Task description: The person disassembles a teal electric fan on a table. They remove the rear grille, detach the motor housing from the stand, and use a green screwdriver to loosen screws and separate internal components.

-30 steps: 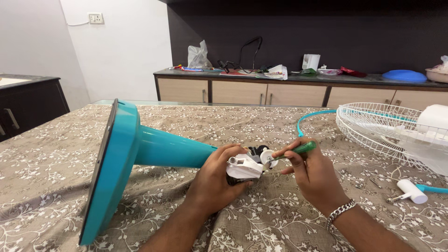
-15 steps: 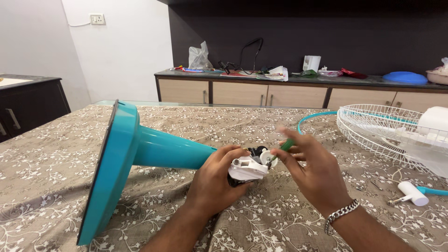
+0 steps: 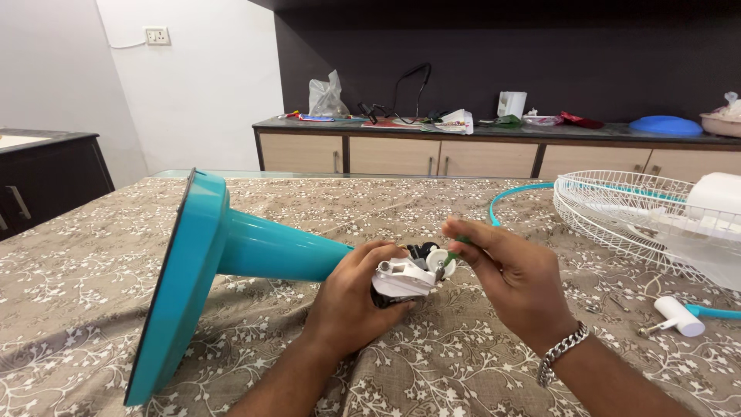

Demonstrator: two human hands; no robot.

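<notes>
A teal fan stand (image 3: 231, 255) lies on its side on the table, its round base to the left. My left hand (image 3: 351, 297) grips the stand's neck end, where a white plastic fitting (image 3: 403, 276) with black parts sits. My right hand (image 3: 513, 278) is just right of that fitting, its fingers pinched on a green-handled tool (image 3: 455, 249) whose tip meets the fitting. A metal bracelet is on my right wrist.
A white wire fan guard (image 3: 633, 212) with a teal rim lies at the right, with a white motor housing (image 3: 714, 205) on it. A small white knob (image 3: 679, 315) lies near the right edge. A cluttered counter (image 3: 494, 127) runs along the back wall.
My right hand has drawn closer to the fitting and curled over the green tool, which showed more plainly a second ago. My left hand keeps its grip.
</notes>
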